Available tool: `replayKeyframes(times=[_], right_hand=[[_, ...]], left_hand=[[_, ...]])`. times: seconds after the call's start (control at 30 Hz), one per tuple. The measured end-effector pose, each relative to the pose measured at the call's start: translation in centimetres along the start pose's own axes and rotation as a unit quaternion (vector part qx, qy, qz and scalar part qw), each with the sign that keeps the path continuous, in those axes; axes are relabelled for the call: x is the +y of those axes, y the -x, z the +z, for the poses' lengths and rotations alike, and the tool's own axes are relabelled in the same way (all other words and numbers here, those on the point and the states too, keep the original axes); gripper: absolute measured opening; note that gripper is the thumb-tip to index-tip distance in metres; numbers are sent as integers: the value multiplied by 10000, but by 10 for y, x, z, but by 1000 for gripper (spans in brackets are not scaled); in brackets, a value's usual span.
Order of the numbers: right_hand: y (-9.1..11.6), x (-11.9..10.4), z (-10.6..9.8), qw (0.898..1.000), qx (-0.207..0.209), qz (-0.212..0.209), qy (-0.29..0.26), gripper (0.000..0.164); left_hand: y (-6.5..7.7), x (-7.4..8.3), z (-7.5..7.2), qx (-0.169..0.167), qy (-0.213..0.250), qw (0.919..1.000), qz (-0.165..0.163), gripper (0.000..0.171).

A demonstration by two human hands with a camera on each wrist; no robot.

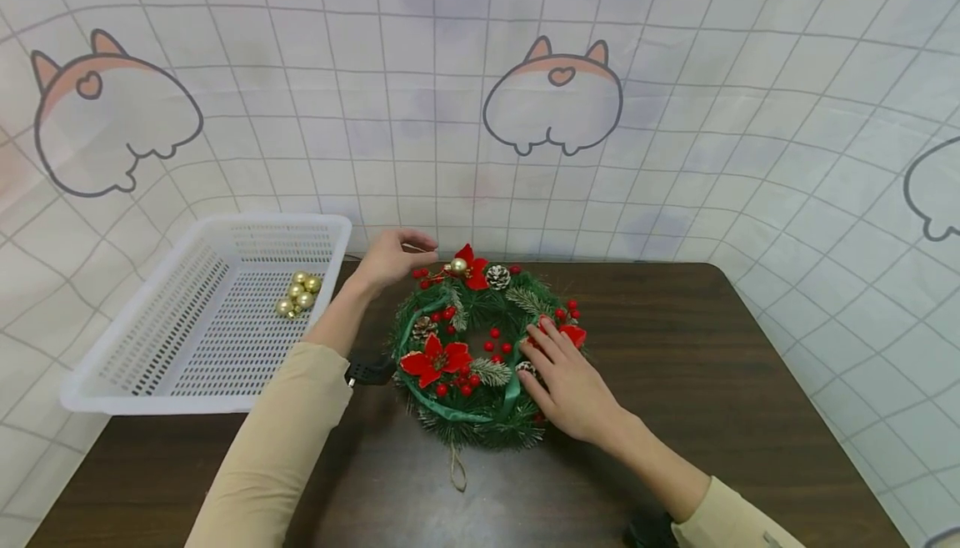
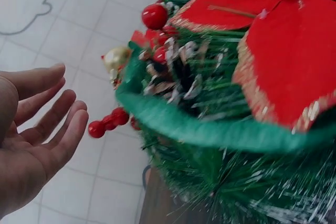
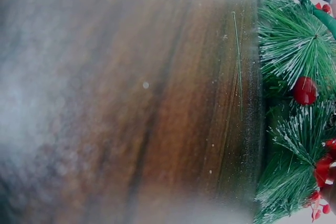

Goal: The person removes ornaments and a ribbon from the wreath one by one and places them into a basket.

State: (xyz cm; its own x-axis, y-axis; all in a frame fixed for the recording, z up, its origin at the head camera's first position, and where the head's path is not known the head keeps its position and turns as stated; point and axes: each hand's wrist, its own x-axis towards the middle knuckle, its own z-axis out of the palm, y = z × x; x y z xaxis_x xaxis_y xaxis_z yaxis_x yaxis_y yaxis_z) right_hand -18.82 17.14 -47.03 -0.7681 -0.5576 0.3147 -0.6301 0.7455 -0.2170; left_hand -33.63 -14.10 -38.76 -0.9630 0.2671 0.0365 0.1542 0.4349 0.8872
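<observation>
A green Christmas wreath (image 1: 517, 427) lies on the dark wooden table, trimmed with red poinsettias (image 1: 435, 359), red berries, pine cones (image 1: 497, 277) and a green ribbon (image 1: 457, 414). One gold ball (image 1: 457, 266) sits beside the poinsettia on its far edge. My left hand (image 1: 393, 258) hovers by the wreath's far left side, fingers loosely bent and holding nothing. In the left wrist view, a gap separates that hand (image 2: 39, 135) from the berries (image 2: 107, 123). Across the wreath's right side rests my right hand (image 1: 568, 381), fingers extended, partly covering a poinsettia and a pine cone.
To the left stands a white perforated plastic basket (image 1: 341, 260) holding several gold balls (image 1: 303, 289). A twine loop (image 1: 457, 470) sticks out from the wreath's near edge onto the table (image 1: 675, 348). A grid-patterned cloth (image 1: 420, 156) hangs behind and around the table.
</observation>
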Motion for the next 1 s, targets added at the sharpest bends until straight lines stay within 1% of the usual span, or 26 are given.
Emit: replayKeyframes(times=[0.27,0.47,0.63,0.87,1.0], right_hand=[[-1,1,-1,10000,17,-47,11,50],[-2,1,-2,10000,23,-66,5,49],[-1,0,-1,10000,20,-47,30,50],[0,0,0,10000,25,-37,19,50],[0,1,1,10000,47,-39,36,49]], left_hand=[[-6,2,12,-179,11,9997,139,33],[-15,-2,20,-201,-106,9997,67,36],[-20,-7,27,-257,-109,9996,26,38],[-21,-11,32,-244,-360,9991,18,32],[-21,-11,33,-285,-426,9987,12,32]])
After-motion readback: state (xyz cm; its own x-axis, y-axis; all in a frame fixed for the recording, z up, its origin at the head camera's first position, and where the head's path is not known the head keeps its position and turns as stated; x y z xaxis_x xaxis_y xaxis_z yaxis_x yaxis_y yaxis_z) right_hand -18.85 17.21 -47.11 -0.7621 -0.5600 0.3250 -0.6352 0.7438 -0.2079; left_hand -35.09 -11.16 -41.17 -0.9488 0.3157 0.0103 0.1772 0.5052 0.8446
